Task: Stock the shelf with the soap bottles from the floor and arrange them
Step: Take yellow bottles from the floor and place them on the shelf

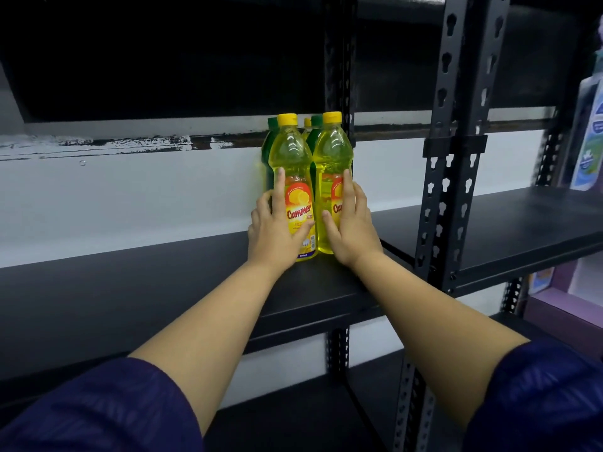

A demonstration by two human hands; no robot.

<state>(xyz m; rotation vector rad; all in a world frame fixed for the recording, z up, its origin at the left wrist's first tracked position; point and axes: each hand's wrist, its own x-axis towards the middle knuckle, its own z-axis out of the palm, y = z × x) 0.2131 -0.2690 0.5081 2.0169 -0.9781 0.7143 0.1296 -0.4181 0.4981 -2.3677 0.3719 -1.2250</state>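
Dim, dark upper shelf, bent edges, soft blur

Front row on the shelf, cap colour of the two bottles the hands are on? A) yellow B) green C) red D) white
A: both front bottles, flanked by the left hand and right hand, have yellow caps; green caps show only in the row behind.

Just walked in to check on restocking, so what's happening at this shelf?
A person is arranging soap bottles on a black shelf. The left hand is on the left yellow bottle and the right hand on the right yellow bottle, both upright at the front. Green bottles stand behind them.
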